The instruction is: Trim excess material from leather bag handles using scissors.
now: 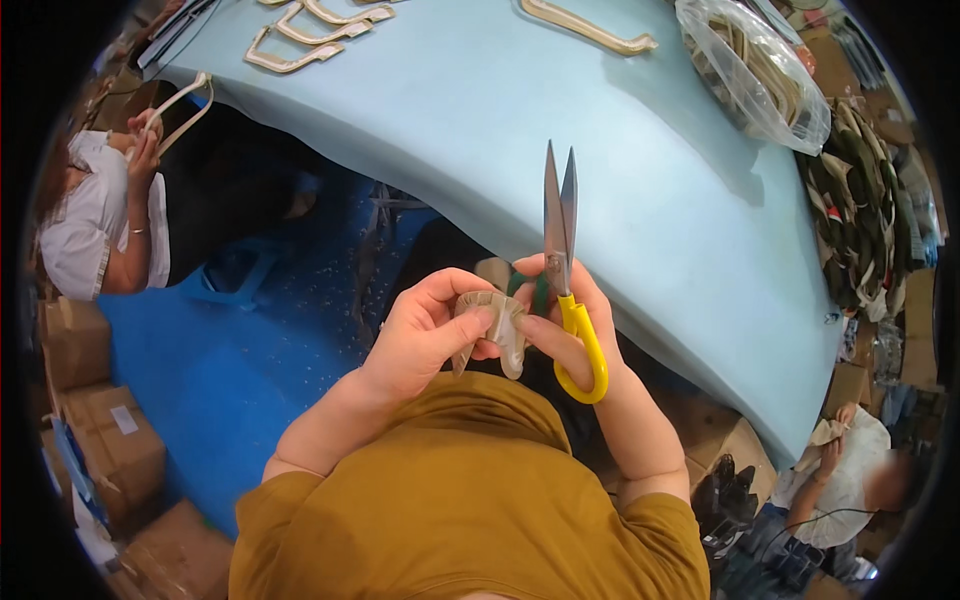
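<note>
In front of my chest, my left hand (408,335) pinches a small beige curved piece (512,352) with pleated edges and a pale inner face. My right hand (592,300) grips the same piece from the other side, thumb against its edge. Scissors (578,340) with yellow handles also hang in my right hand, a handle loop around the thumb. Their blades point away from me, slightly parted, touching nothing. What the far fingers do behind the piece is partly hidden; a bit of dark green shows there.
A light blue table (450,130) stretches ahead, bearing several beige bag-handle-like strips (295,50), another strip (590,28) and a clear plastic bag (755,75) of strips. Co-workers sit left (105,205) and lower right (840,480). Cardboard boxes (115,450) stand at left.
</note>
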Available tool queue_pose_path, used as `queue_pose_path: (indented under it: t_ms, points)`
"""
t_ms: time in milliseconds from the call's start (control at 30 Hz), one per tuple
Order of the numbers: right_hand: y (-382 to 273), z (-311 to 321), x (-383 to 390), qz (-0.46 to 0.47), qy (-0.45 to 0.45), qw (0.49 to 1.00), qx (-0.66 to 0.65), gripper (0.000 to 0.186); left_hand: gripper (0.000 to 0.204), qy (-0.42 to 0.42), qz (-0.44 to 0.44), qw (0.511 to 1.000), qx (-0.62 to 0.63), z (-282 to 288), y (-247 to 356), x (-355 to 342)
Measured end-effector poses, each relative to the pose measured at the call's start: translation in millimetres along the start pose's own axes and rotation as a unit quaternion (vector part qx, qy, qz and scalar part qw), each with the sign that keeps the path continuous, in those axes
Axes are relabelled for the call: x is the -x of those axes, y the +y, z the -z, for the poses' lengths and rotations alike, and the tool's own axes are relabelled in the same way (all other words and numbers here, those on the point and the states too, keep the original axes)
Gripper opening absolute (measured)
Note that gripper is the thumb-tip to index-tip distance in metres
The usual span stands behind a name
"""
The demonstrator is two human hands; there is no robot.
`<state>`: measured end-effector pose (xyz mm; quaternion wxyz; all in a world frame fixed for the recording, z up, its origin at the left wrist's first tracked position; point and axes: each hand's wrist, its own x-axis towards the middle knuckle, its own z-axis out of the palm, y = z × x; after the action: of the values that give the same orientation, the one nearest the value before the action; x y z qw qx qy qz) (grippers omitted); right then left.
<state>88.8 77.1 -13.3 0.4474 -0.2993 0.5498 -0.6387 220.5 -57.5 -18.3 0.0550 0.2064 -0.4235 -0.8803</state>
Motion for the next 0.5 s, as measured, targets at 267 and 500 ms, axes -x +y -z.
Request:
queue_pose_path:
  t_ms: [267,500]
  points:
    - [-6,-7,-9,-0.035,-0.023,0.999,-0.01,0.039,0.023,-0.034,-0.112,0.977,-0.179,17,2,4]
    - [-8,-4,-15,-0.089,-0.034,0.995,-0.002,0.038,0.018,-0.02,-0.129,0.951,-0.282,23,3,1]
